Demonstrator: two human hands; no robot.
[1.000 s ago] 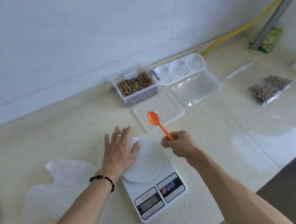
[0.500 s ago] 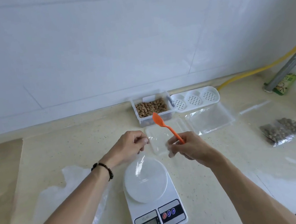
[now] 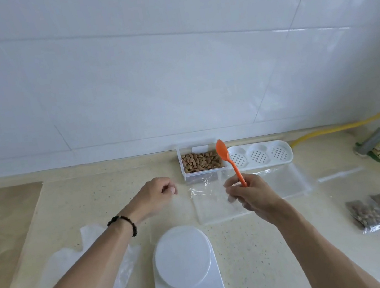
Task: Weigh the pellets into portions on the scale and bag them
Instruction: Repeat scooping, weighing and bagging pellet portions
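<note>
Gripping the orange spoon by the lower end of its handle, the right hand is raised over the surface, its fingers curled round the stem so the bowl points up and away, in front of the near right corner of the pellet box. That clear box, holding brown pellets, stands just beyond both hands against the wall. A thin clear bag stretches between the two hands: the left hand, fingers bent with the fingertips pinched together, seems to hold its left edge, and the lower fingers of the right hand seem to catch its right edge, though the film is too transparent to be sure of either grip. A dark bead bracelet circles the left wrist.

Below and between the hands sits the white scale, its round platter bare, its display cut off by the bottom edge. Under the right hand lies a clear lid; just right of that hand lies a second clear tray, and beyond it a white perforated tray. Well to the right of the right hand lie two filled bags of pellets. Beneath the left forearm lies more loose clear plastic.
</note>
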